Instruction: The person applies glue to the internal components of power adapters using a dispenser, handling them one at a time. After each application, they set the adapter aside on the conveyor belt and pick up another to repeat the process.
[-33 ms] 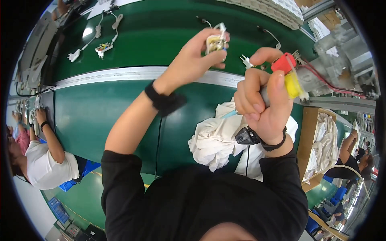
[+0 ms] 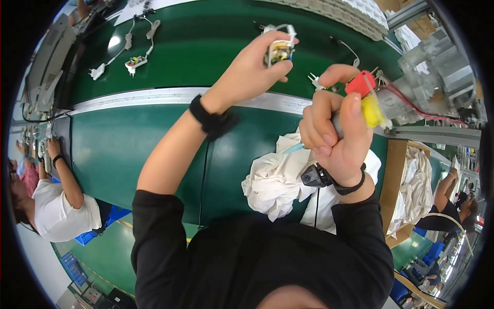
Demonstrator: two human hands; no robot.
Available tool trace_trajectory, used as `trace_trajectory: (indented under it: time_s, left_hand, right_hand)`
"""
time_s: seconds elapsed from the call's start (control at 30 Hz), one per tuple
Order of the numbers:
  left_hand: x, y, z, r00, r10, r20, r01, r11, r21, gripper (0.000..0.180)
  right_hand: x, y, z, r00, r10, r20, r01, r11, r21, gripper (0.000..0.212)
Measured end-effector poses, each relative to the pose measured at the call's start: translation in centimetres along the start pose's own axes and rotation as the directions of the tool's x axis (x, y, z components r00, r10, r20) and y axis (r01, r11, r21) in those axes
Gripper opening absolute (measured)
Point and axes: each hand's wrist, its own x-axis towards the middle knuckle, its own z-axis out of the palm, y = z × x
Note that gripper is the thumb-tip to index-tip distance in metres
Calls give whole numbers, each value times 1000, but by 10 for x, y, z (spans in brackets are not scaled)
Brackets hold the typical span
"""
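My left hand (image 2: 254, 67) is closed on an opened white charger (image 2: 281, 52) with its circuit board showing, held above the far part of the bench. A white cable loops over the charger. My right hand (image 2: 339, 129) is wrapped around a grey cylindrical tool (image 2: 399, 105) with a red block, a yellow band and thin red wires. A pale blue tip (image 2: 294, 149) shows below that hand; whether it belongs to the tool I cannot tell. Just beyond my right fingers lies a white plug (image 2: 315, 81), partly hidden. White cloth (image 2: 270, 180) lies crumpled below my right hand.
Two corded chargers (image 2: 136, 64) (image 2: 96, 71) lie at the far left. A metal rail (image 2: 149, 96) crosses the green bench. White trays (image 2: 345, 15) line the far edge. A cardboard box (image 2: 393, 180) of white cloth stands right. A co-worker (image 2: 64, 211) sits left.
My left hand has shifted slightly to the right with the charger, which is turned a little. My right hand and the tool have barely moved.
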Motion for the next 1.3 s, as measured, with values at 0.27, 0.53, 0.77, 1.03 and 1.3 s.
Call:
trace_trajectory:
  time_s: [0.27, 0.53, 0.77, 1.03, 1.3]
  left_hand:
    - [7, -58, -6, 972, -224, 73, 25, 405, 914, 36]
    - [2, -22, -148, 931, 73, -358, 320, 313, 894, 31]
    - [-55, -65, -231, 779, -395, -487, 626, 458, 631, 34]
    - [-57, -24, -111, 765, -477, -432, 428, 878, -212, 32]
    - [-113, -2, 23, 763, -606, 226, 588, 504, -633, 35]
  right_hand:
    - [-3, -9, -9, 1000, -12, -19, 11, 999, -36, 32]
    - [-2, -7, -15, 999, 15, -42, -19, 994, -104, 35]
    - [0, -2, -16, 998, 14, -63, -13, 1000, 23, 27]
    - [2, -5, -14, 999, 18, -46, -23, 994, -108, 34]
    - [11, -1, -13, 997, -18, -73, 3, 978, -210, 35]
